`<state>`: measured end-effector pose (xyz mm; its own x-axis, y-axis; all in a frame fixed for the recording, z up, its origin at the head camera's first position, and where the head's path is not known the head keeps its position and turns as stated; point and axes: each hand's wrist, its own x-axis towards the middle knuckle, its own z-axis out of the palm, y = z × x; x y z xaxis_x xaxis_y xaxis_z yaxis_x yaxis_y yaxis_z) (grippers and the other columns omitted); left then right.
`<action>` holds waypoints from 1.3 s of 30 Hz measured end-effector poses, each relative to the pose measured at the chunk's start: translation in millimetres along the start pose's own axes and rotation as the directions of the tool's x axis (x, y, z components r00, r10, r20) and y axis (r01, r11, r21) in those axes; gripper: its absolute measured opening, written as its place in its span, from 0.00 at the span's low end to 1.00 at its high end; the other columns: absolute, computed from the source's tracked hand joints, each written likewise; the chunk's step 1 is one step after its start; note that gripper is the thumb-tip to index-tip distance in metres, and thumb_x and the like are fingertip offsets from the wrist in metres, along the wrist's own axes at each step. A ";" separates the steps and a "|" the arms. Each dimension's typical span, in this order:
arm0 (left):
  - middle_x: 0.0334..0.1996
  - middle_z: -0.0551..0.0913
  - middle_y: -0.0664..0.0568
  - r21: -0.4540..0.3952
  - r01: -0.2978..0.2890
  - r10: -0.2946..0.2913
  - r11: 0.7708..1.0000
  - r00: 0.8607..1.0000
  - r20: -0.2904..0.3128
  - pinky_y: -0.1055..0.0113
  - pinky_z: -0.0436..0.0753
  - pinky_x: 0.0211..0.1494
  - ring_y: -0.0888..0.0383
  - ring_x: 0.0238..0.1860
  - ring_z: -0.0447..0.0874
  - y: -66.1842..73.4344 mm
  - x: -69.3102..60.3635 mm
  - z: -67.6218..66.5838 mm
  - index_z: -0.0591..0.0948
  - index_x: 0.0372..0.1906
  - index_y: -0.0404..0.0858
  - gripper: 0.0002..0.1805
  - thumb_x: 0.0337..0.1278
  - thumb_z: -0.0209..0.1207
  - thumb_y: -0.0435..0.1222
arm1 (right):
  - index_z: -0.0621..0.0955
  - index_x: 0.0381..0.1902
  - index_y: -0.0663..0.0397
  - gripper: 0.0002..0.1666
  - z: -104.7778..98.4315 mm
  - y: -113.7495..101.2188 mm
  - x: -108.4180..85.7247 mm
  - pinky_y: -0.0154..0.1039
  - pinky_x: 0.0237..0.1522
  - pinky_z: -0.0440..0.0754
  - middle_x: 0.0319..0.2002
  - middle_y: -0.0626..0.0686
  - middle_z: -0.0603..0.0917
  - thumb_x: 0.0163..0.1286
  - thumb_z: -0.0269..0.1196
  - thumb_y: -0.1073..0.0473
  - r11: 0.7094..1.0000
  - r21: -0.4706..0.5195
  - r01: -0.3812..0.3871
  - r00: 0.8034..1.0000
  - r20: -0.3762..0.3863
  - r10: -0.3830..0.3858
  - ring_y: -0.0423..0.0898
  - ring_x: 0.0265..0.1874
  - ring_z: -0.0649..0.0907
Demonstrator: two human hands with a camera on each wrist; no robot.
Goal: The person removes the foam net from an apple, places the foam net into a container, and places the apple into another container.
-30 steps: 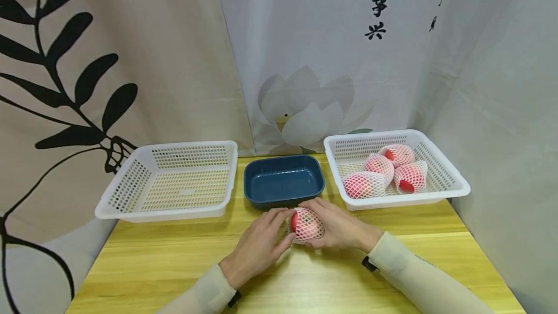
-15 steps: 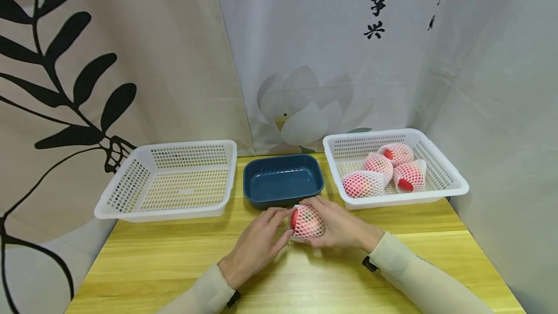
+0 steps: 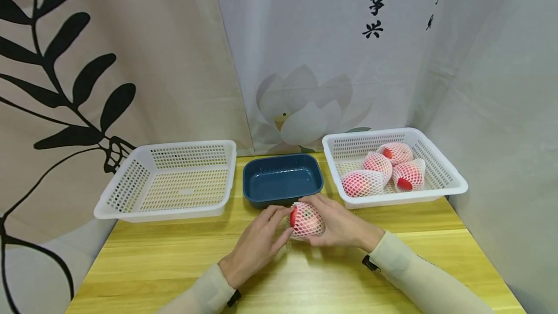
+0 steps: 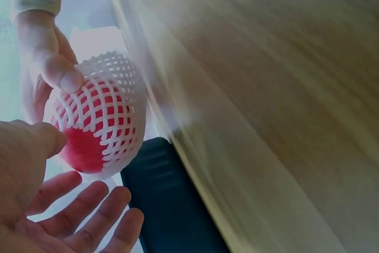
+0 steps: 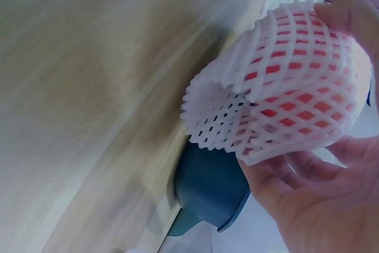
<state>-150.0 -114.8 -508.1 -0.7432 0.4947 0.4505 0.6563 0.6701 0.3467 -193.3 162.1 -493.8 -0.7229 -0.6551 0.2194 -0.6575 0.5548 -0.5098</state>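
A red fruit in a white foam net sits between both hands, in front of the dark blue dish. My right hand grips it from the right, thumb near the front and fingers behind. At the left end my left hand has its thumb and index finger against the fruit and net edge. In the left wrist view, bare red skin of the fruit shows at the net's opening, and the other left fingers are spread. The loose, open tail of the foam net shows in the right wrist view.
A white basket with perforated walls stands at the back left. The dark blue dish is in the middle. Several netted red fruits lie in the right white basket. The wooden table meets a curtain behind.
The netted fruit has risen slightly and tilted a little in my hands. Both hands stay almost where they were. The baskets and the dish have not moved.
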 end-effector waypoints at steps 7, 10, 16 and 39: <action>0.67 0.88 0.50 -0.003 -0.015 0.015 1.000 1.000 -0.010 0.57 0.93 0.70 0.54 0.68 0.89 1.1 1.5 -0.1 0.84 0.77 0.42 0.27 0.82 0.74 0.42 | 0.74 0.82 0.54 0.55 -1.5 -1.0 -0.9 0.42 0.61 0.94 0.69 0.56 0.86 0.61 0.85 0.48 1.000 0.002 0.005 1.000 -0.005 -0.005 0.45 0.60 0.89; 0.68 0.87 0.50 -0.001 -0.014 0.014 1.000 1.000 -0.010 0.57 0.93 0.71 0.53 0.69 0.89 2.0 1.9 -0.4 0.83 0.78 0.42 0.28 0.81 0.74 0.41 | 0.74 0.82 0.54 0.55 -2.4 -1.5 -1.3 0.43 0.62 0.94 0.70 0.56 0.86 0.61 0.84 0.47 1.000 0.001 0.011 1.000 -0.014 -0.011 0.46 0.60 0.89; 0.71 0.85 0.48 -0.001 -0.031 0.031 1.000 0.999 -0.041 0.56 0.93 0.72 0.51 0.72 0.87 4.4 3.0 -1.3 0.83 0.79 0.43 0.32 0.77 0.78 0.41 | 0.74 0.82 0.55 0.56 -5.0 -5.3 -2.0 0.44 0.62 0.95 0.70 0.57 0.86 0.61 0.85 0.45 1.000 -0.020 0.011 1.000 -0.019 -0.011 0.46 0.60 0.89; 0.70 0.82 0.47 -0.002 -0.130 0.129 0.992 0.989 -0.073 0.60 0.94 0.66 0.52 0.67 0.84 13.5 9.5 -2.4 0.84 0.79 0.45 0.38 0.66 0.84 0.42 | 0.74 0.83 0.55 0.58 -3.8 -16.5 -0.2 0.43 0.61 0.95 0.73 0.59 0.84 0.57 0.85 0.49 0.998 -0.051 0.022 1.000 -0.019 -0.023 0.48 0.60 0.88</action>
<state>-147.8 -102.4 -497.1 -0.6405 0.5352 0.5507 0.7474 0.5991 0.2871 -183.1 155.1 -482.2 -0.7118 -0.6577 0.2466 -0.6830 0.5660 -0.4617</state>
